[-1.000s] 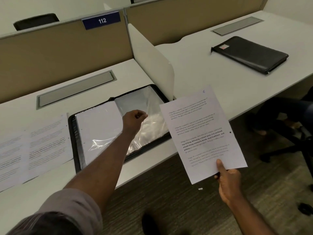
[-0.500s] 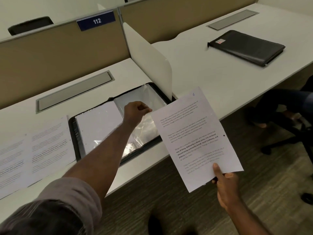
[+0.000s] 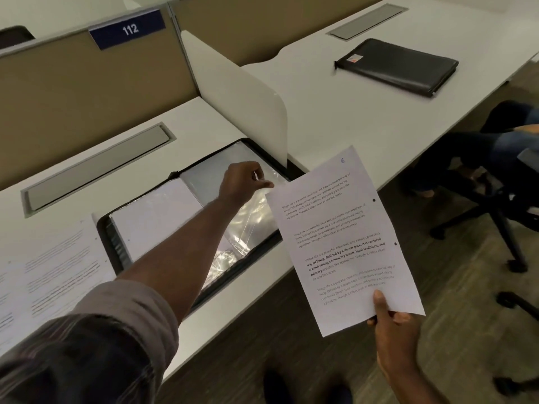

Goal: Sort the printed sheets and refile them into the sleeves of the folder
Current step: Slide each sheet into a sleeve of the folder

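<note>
Pinched at its lower edge in the right hand (image 3: 392, 325), a printed sheet (image 3: 344, 237) marked 6 is held beside the open folder (image 3: 116, 252) while a clear sleeve (image 3: 248, 211) is pinched by the left hand (image 3: 242, 182); more sheets (image 3: 49, 266) await filing on the tabletop (image 3: 335, 118)

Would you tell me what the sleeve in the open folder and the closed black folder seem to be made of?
The clear folder sleeve looks like thin glossy plastic film: it shows bright glare and wrinkles. The closed black zip folder on the neighbouring desk looks like matte faux leather or vinyl, judging by its soft dull sheen; which one I cannot tell.
</note>
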A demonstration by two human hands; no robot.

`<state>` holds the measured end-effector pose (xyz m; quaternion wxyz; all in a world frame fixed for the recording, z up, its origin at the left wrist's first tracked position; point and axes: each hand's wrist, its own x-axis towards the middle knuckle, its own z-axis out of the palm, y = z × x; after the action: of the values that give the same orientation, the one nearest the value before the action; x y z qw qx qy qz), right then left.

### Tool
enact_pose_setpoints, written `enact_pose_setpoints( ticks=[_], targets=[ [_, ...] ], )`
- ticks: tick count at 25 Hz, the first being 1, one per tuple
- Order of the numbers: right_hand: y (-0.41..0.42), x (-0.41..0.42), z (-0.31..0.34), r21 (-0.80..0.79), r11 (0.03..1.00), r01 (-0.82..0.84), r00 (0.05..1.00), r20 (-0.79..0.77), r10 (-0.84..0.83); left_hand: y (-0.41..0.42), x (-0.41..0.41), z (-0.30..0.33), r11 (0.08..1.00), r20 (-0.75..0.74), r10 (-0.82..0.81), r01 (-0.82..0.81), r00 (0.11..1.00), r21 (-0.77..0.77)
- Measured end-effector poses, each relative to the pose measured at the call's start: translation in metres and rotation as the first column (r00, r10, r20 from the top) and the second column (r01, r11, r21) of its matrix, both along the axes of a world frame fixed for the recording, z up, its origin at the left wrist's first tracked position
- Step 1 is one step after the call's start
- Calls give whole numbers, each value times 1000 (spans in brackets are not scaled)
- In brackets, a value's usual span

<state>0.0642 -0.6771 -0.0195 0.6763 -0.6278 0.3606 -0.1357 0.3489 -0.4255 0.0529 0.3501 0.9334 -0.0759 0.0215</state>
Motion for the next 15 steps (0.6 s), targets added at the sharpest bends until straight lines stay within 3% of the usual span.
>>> enact_pose_setpoints(
  ticks=[3, 6, 15],
  targets=[
    [16, -6, 3, -51, 998, 25, 1000, -5, -26, -5, 5, 2, 990, 24, -18, 14, 1000, 143],
    [30, -13, 7, -113, 992, 49, 998, -19, -52, -12, 8, 2, 983, -11, -34, 35, 999, 177],
    [65, -23, 4, -356, 934, -29, 1000, -5, 29, -18, 7, -7, 982, -36, -159, 162, 987, 96]
  ],
)
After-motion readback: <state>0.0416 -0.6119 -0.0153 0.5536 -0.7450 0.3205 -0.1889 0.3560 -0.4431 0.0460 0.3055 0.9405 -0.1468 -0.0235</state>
